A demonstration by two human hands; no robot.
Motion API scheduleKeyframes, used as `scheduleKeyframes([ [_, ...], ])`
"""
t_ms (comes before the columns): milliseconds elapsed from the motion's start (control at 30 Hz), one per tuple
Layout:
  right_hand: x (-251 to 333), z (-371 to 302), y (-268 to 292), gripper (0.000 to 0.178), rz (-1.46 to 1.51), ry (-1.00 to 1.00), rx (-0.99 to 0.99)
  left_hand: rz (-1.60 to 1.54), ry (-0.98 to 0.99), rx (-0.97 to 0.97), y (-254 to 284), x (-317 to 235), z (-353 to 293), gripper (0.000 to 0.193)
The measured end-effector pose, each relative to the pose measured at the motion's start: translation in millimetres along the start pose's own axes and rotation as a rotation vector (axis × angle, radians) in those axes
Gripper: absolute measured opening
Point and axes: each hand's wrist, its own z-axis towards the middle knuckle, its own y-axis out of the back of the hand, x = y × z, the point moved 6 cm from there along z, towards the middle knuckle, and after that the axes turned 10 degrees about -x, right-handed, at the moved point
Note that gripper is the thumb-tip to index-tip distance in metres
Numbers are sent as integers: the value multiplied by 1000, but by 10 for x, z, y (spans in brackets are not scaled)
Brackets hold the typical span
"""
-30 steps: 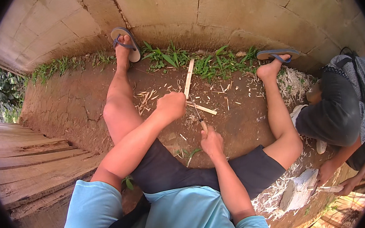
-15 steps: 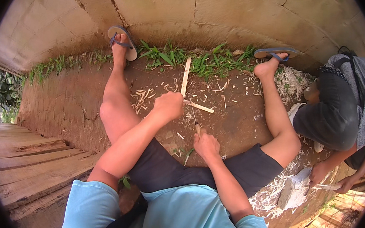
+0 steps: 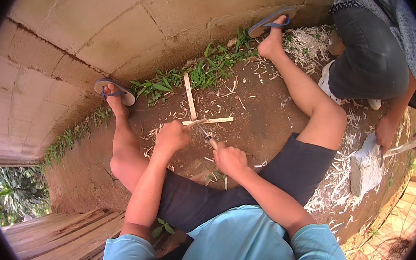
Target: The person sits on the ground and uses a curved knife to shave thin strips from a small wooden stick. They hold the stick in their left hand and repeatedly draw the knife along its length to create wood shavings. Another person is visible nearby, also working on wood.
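Observation:
My left hand [image 3: 171, 137] is closed around a short, thin wooden stick [image 3: 198, 122], whose pale tip pokes out past the fingers. From the right, my right hand [image 3: 230, 159] grips a knife [image 3: 212, 142] by its light wooden handle. The knife's narrow blade points toward the stick, close to its tip; whether they touch I cannot tell. Just beyond my hands, two flat wooden strips lie on the dirt: one strip [image 3: 190, 97] runs toward the wall, the other strip [image 3: 214, 120] lies crosswise at its near end.
Wood shavings [image 3: 334, 188] litter the ground. On the right a co-worker's hand [image 3: 386, 133] rests by a pale block [image 3: 367, 168], with a light strip [image 3: 404, 147] held there. A block wall [image 3: 127, 34] with grass [image 3: 208, 75] stands ahead; wooden planks [image 3: 70, 234] lie lower left.
The whole view has turned, so the wall slants and the co-worker sits higher. My left hand has come nearer my body, and the stick's tip now shows beside the blade.

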Motion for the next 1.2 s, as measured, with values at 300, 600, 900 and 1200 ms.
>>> scheduleKeyframes([
  [300,-141,162,-124,31,52,-28,-42,19,6,2,-126,95,97,35],
  [600,-213,122,-139,28,30,-28,27,-18,-55,-25,-180,158,139,44],
  [900,-397,293,-449,23,-49,-64,-132,10,-31,-30,-164,136,162,42],
  [1200,-340,308,-458,22,-55,-3,-72,12,15,6,-147,171,128,31],
])
